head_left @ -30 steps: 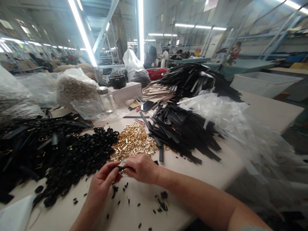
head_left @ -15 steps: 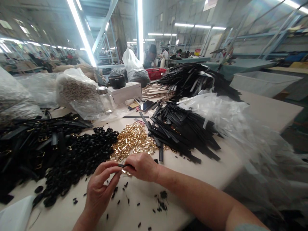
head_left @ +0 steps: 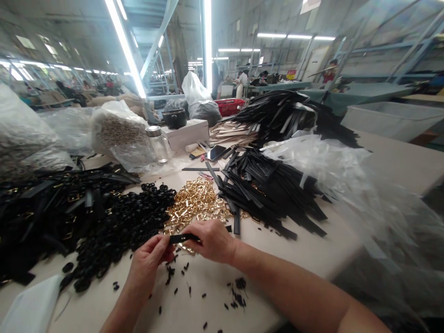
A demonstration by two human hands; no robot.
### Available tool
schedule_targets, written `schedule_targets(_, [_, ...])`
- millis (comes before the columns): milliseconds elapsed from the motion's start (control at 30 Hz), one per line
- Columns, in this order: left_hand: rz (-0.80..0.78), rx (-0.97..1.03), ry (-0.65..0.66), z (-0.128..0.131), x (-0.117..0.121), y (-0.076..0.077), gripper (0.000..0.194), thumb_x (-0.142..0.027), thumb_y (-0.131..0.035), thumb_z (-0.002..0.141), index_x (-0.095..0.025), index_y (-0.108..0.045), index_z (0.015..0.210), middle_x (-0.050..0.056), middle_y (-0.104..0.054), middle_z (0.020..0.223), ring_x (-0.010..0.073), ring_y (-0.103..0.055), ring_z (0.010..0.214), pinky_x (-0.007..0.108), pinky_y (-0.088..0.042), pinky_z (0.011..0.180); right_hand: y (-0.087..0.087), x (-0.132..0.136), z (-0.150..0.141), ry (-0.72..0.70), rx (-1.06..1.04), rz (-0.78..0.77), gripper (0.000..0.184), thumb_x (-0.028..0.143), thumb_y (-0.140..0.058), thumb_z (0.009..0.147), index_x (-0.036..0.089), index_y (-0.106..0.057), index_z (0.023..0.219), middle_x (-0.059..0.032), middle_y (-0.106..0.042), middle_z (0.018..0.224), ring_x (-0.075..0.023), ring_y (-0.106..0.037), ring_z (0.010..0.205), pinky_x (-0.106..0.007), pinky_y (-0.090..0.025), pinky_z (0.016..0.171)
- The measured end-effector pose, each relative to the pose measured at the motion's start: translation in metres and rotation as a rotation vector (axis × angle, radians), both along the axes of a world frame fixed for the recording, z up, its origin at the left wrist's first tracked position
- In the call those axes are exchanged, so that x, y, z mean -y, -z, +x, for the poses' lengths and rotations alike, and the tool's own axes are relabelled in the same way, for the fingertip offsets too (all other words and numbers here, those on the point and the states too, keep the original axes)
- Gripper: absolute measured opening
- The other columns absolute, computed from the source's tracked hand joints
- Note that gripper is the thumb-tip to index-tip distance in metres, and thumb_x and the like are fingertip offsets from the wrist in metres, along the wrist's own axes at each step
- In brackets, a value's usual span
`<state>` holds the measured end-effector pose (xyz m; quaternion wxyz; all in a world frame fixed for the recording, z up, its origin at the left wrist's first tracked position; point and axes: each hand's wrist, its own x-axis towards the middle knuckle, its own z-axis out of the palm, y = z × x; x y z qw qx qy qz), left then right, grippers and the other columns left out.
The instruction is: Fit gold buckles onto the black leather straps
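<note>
The black strip (head_left: 176,238) now shows its flat side at the lower centre of the frame, drawn out between both hands. The left hand (head_left: 147,259), more open a moment ago, has closed to pinch the strip's left end between thumb and fingers; the right hand (head_left: 215,241) grips the other end, fingers curled. So the strip is held from both sides. A pale spot on it may be a slit or metal. Gold buckles (head_left: 198,199) lie just beyond, black loops (head_left: 130,217) left of centre.
</note>
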<state>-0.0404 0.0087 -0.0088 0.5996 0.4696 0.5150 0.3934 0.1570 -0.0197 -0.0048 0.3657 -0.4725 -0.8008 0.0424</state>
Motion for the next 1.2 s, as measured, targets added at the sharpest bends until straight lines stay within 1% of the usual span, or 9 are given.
schedule_targets(333, [0.063, 0.033, 0.088, 0.008, 0.005, 0.002, 0.043, -0.059, -0.075, 0.069, -0.016, -0.067, 0.068, 0.002, -0.061, 0.059, 0.0114, -0.052, 0.053, 0.022, -0.045, 0.052, 0.006, -0.001, -0.002, -0.038, -0.068, 0.077, 0.018, 0.036, -0.058, 0.093, 0.021, -0.066, 0.096, 0.0005, -0.069, 0.08, -0.0111, -0.062, 0.068, -0.022, -0.04, 0.061])
schedule_targets(567, [0.111, 0.014, 0.147, 0.007, 0.006, 0.003, 0.041, -0.057, -0.073, 0.072, -0.016, -0.067, 0.067, 0.002, -0.062, 0.059, 0.0119, -0.053, 0.053, 0.023, -0.045, 0.053, 0.004, -0.002, -0.003, -0.068, -0.085, 0.052, 0.014, 0.029, -0.06, 0.09, 0.02, -0.063, 0.079, 0.0022, -0.063, 0.07, -0.0088, -0.055, 0.061, -0.021, -0.035, 0.057])
schedule_targets(733, [0.113, -0.006, 0.025, -0.005, -0.004, 0.0, 0.043, -0.058, -0.075, 0.069, -0.016, -0.071, 0.074, 0.005, -0.068, 0.069, 0.0146, -0.058, 0.058, 0.025, -0.049, 0.057, 0.0, -0.012, 0.01, 0.003, -0.082, 0.016, 0.012, 0.021, -0.06, 0.086, 0.019, -0.059, 0.074, 0.0033, -0.06, 0.068, -0.0081, -0.052, 0.061, -0.02, -0.033, 0.058])
schedule_targets(800, [0.163, -0.051, -0.049, -0.01, -0.009, -0.001, 0.044, -0.059, -0.077, 0.066, -0.016, -0.071, 0.076, 0.005, -0.069, 0.071, 0.016, -0.059, 0.06, 0.027, -0.05, 0.059, -0.002, -0.017, 0.018, 0.075, -0.078, -0.004, 0.012, 0.018, -0.06, 0.084, 0.019, -0.057, 0.072, 0.003, -0.06, 0.069, -0.0081, -0.051, 0.062, -0.021, -0.032, 0.059])
schedule_targets(867, [0.225, -0.129, -0.044, -0.012, -0.01, -0.001, 0.041, -0.058, -0.076, 0.067, -0.018, -0.072, 0.077, 0.004, -0.069, 0.07, 0.0171, -0.06, 0.061, 0.027, -0.051, 0.061, -0.003, -0.021, 0.024, 0.129, -0.066, -0.025, 0.013, 0.017, -0.059, 0.084, 0.019, -0.055, 0.071, 0.003, -0.059, 0.068, -0.0081, -0.05, 0.062, -0.021, -0.03, 0.059])
schedule_targets(1000, [0.437, -0.349, 0.142, -0.007, -0.004, -0.005, 0.029, -0.05, -0.072, 0.074, -0.022, -0.074, 0.077, 0.005, -0.071, 0.076, 0.0208, -0.064, 0.072, 0.029, -0.05, 0.07, -0.005, -0.025, 0.029, 0.169, -0.056, -0.069, 0.015, 0.019, -0.059, 0.085, 0.019, -0.054, 0.071, 0.0035, -0.058, 0.068, -0.0079, -0.046, 0.061, -0.021, -0.029, 0.06])
schedule_targets(1067, [0.58, -0.443, 0.184, -0.007, -0.003, -0.009, 0.024, -0.048, -0.071, 0.076, -0.024, -0.075, 0.076, 0.005, -0.072, 0.083, 0.022, -0.064, 0.077, 0.029, -0.049, 0.074, -0.005, -0.026, 0.029, 0.174, -0.053, -0.087, 0.014, 0.019, -0.059, 0.085, 0.019, -0.054, 0.071, 0.0036, -0.058, 0.068, -0.0077, -0.046, 0.061, -0.021, -0.028, 0.06])
schedule_targets(1133, [0.66, -0.495, 0.114, -0.016, -0.007, -0.015, 0.024, -0.048, -0.069, 0.076, -0.024, -0.074, 0.077, 0.006, -0.072, 0.088, 0.0227, -0.064, 0.08, 0.03, -0.049, 0.078, -0.002, -0.027, 0.029, 0.171, -0.047, -0.1, 0.014, 0.019, -0.06, 0.084, 0.018, -0.054, 0.072, 0.0036, -0.058, 0.069, -0.0077, -0.046, 0.061, -0.022, -0.027, 0.06])
schedule_targets(1200, [0.645, -0.536, -0.064, -0.032, -0.014, -0.02, 0.027, -0.05, -0.069, 0.076, -0.024, -0.074, 0.083, 0.005, -0.072, 0.088, 0.0229, -0.064, 0.082, 0.031, -0.049, 0.081, 0.001, -0.028, 0.029, 0.173, -0.047, -0.113, 0.014, 0.02, -0.06, 0.084, 0.018, -0.054, 0.071, 0.0036, -0.058, 0.068, -0.0078, -0.045, 0.061, -0.022, -0.026, 0.059])
